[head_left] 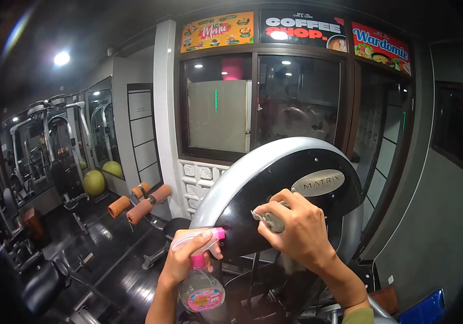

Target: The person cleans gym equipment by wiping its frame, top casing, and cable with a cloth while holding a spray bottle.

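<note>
A clear spray bottle point(202, 291) with a pink and white trigger head hangs upright from my left hand point(180, 259), whose fingers wrap round its neck and trigger. My right hand point(299, 229) is closed on a crumpled grey cloth point(272, 220), held in front of the black side panel point(253, 194) of a large exercise machine. Whether the cloth touches the panel I cannot tell. An oval MATRIX badge point(318, 183) sits on the panel just above my right hand. A curved silver rim point(226, 186) runs round the panel.
Orange foam rollers point(149, 204) on a bench stand left of the machine. Further left are a green ball point(94, 183) and several gym machines. Behind are windows under a coffee shop sign point(303, 32). A blue object point(423, 309) lies at the lower right.
</note>
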The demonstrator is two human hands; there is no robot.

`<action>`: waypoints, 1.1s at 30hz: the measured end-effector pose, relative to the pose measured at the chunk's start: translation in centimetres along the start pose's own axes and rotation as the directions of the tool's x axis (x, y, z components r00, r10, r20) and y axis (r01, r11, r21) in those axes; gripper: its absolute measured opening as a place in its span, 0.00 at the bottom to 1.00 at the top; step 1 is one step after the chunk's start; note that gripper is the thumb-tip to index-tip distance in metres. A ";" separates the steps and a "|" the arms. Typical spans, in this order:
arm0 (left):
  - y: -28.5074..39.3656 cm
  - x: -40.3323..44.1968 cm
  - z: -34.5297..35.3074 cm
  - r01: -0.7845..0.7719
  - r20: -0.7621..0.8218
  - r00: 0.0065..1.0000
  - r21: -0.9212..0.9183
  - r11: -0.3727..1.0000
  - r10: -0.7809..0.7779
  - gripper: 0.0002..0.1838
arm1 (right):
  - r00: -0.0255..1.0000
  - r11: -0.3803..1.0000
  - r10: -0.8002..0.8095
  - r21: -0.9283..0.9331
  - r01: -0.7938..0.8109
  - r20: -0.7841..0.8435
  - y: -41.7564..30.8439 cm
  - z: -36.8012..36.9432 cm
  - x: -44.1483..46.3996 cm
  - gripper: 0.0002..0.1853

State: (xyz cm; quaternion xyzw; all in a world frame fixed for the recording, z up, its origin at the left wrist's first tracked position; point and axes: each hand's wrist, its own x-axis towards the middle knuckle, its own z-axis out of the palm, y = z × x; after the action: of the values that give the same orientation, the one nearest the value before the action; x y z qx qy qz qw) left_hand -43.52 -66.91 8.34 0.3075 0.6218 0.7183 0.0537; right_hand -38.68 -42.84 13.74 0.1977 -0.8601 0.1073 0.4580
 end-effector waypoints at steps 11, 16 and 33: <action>-1.0 -0.3 0.5 -0.026 -0.045 0.999 0.017 1.000 0.027 0.25 | 0.994 0.993 -0.104 0.056 0.103 0.017 1.8 -0.4 -2.4 0.11; -1.2 -0.4 2.1 -0.039 -0.189 0.981 0.068 0.997 0.051 0.26 | 0.960 0.956 -0.264 0.155 0.248 0.096 0.6 1.2 -4.5 0.12; -0.2 -0.5 3.6 -0.051 -0.162 0.983 0.174 0.983 0.080 0.23 | 0.999 0.996 -0.029 0.090 0.025 0.033 2.7 -1.6 -5.1 0.13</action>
State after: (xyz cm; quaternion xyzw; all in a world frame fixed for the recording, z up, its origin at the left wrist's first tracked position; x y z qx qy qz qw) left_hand -41.38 -63.99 8.14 0.2694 0.6725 0.6876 -0.0493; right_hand -36.12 -38.61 10.43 0.2314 -0.8595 0.1359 0.4351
